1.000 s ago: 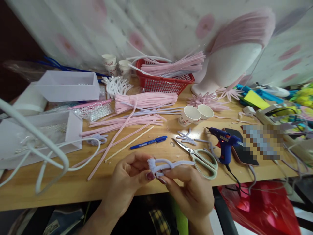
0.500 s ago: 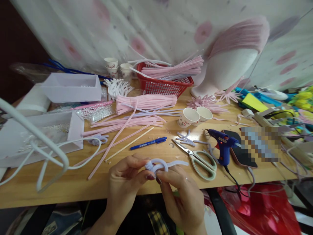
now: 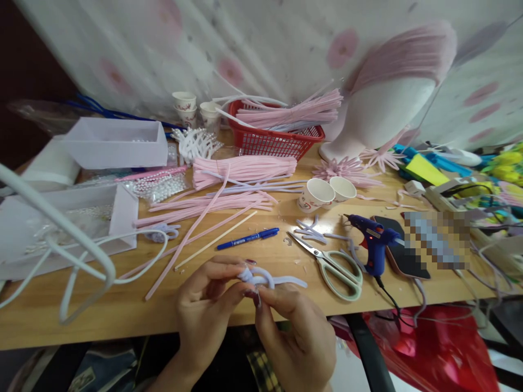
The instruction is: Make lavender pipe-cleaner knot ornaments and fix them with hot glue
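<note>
Over the near edge of the table [image 3: 102,313], the left hand [image 3: 206,307] pinches the lilac pipe cleaner's [image 3: 270,280] bunched end, the right hand [image 3: 300,332] its loop; I'd hold firm and bend gently.

Looped lavender stem [image 3: 291,281], probably fuzzy, between left fingers [image 3: 223,270] and right fingers [image 3: 285,300].

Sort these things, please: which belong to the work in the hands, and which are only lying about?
In the work:
looped lavender stem, held by left hand and right hand
probably lavender pieces, same colour
perhaps scissors and glue gun, nearby

Apparently just lying about:
blue pen
paper cups
phone
</note>
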Demonstrator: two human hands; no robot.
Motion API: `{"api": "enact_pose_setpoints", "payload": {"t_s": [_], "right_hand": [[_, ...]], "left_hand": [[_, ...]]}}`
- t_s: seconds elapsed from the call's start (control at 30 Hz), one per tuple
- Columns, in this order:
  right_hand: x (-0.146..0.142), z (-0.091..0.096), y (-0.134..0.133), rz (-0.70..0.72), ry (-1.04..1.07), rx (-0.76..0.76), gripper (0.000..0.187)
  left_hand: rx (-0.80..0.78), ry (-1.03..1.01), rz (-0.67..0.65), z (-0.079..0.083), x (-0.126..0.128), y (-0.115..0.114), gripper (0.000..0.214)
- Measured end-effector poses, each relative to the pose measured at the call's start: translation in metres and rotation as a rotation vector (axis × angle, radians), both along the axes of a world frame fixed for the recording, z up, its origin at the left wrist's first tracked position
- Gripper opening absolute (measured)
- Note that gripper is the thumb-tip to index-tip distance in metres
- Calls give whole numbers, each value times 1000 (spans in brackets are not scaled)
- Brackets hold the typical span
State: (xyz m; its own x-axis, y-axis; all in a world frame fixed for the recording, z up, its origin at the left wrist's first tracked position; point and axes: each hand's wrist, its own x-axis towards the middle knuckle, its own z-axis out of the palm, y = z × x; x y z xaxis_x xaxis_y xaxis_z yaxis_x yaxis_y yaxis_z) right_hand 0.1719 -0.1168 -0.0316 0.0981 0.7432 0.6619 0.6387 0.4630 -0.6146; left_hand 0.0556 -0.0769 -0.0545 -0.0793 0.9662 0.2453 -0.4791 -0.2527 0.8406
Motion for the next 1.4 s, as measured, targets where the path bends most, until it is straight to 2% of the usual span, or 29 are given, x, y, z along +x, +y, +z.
{"api": "enact_pose_setpoints", "payload": {"t_s": [0.2, 0.4, 0.6, 0.77, 0.97, 1.2, 1.4], "right_hand": [[2, 6, 2, 11, 5, -25, 21], [-1, 4, 3, 18, 9, -22, 22], [11, 1, 1, 127, -59, -51, 28], [19, 2, 6, 148, -84, 4, 21], [14, 5, 7, 110, -134, -52, 15], [16, 3, 4, 106, -205, -34, 16], [19, 0, 5, 98, -203, -15, 14]], "left_hand": [[43, 102, 21, 7, -4, 2, 13], [-29, 58, -63, 4, -6, 0, 9], [-46, 69, 42, 0, -10, 1, 10], [-24, 87, 37, -2, -10, 4, 8], [-45, 114, 69, -2, -6, 1, 7], [-44, 106, 121, 0, -1, -1, 10], [-132, 59, 5, -3, -1, -4, 11]]}}
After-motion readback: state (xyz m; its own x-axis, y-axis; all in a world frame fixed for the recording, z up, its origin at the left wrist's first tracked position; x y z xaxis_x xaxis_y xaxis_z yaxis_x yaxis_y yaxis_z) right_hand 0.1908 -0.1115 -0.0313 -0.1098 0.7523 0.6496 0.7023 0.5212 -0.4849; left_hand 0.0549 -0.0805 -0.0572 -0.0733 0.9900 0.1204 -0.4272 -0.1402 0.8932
